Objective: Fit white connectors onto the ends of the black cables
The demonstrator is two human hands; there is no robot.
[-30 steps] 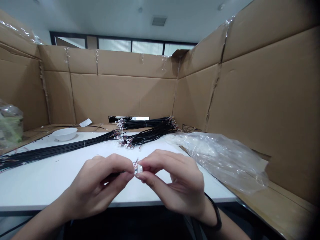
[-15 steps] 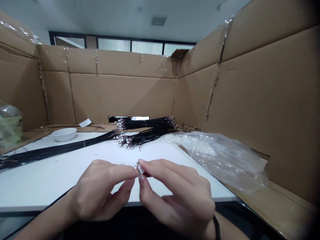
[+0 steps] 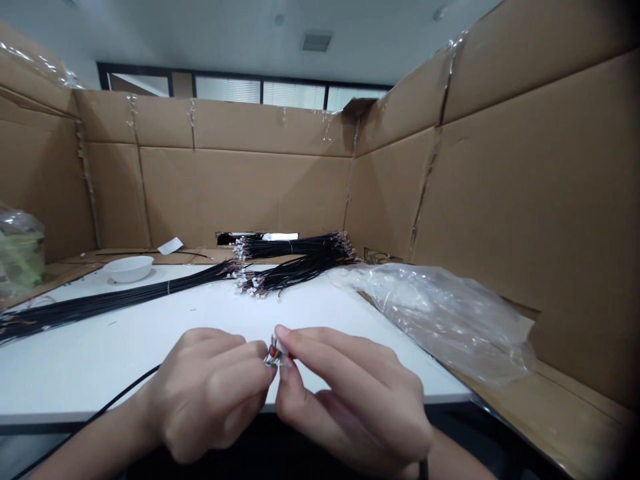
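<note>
Near the front edge of the white table, my two hands meet fingertip to fingertip. Between thumb and forefinger my right hand (image 3: 350, 387) pinches a small white connector (image 3: 280, 345). Thin coloured wires (image 3: 273, 356) run from it toward my left hand (image 3: 215, 387), whose fingers are curled shut around them. A black cable (image 3: 125, 389) trails out behind the left hand, down past the table edge on the left. My fingers cover part of the connector and most of the wire ends.
Bundles of black cables (image 3: 300, 263) with white connectors lie at the back of the white table (image 3: 210, 310). Another long bundle (image 3: 120, 298) stretches left, near a white bowl (image 3: 129, 268). A clear plastic bag (image 3: 450, 313) lies on the right. Cardboard walls (image 3: 250, 180) surround the table.
My left hand has rolled inward and its fingers have closed tighter around the wires. More of the coloured wires show now. The right hand keeps its pinch on the connector, slightly lower.
</note>
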